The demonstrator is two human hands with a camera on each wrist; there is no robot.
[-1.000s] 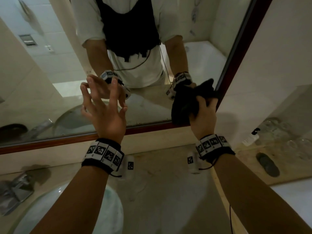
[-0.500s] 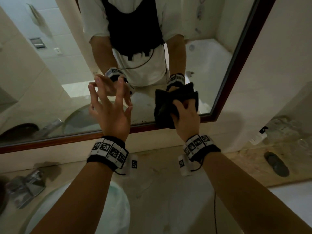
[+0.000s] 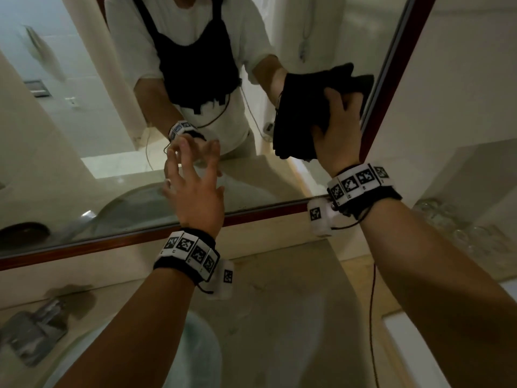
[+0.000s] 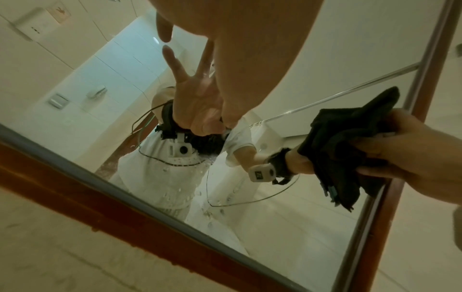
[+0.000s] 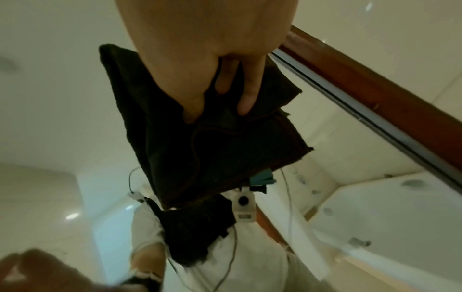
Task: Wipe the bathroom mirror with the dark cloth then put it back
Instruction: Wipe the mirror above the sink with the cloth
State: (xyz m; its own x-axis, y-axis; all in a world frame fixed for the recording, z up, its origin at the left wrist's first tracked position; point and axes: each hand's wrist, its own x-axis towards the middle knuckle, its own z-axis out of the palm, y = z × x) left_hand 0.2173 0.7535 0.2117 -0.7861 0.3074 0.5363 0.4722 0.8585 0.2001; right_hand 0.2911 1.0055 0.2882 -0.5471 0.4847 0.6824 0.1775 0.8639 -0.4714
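the right hand (image 3: 337, 135) clutches the bunched dark cloth (image 3: 302, 113) and presses it flat on the mirror (image 3: 84, 135), at the upper right of the head frame, just beside the red-brown frame edge (image 3: 391, 79). the unwiped glass extends left and down from the grip, so this hand is the one placed for the stroke. the left hand (image 3: 195, 189) is empty, fingers spread, near the glass at frame centre; contact cannot be confirmed. against the earlier frames, the cloth has risen from the lower right corner of the mirror; the left hand has barely shifted.
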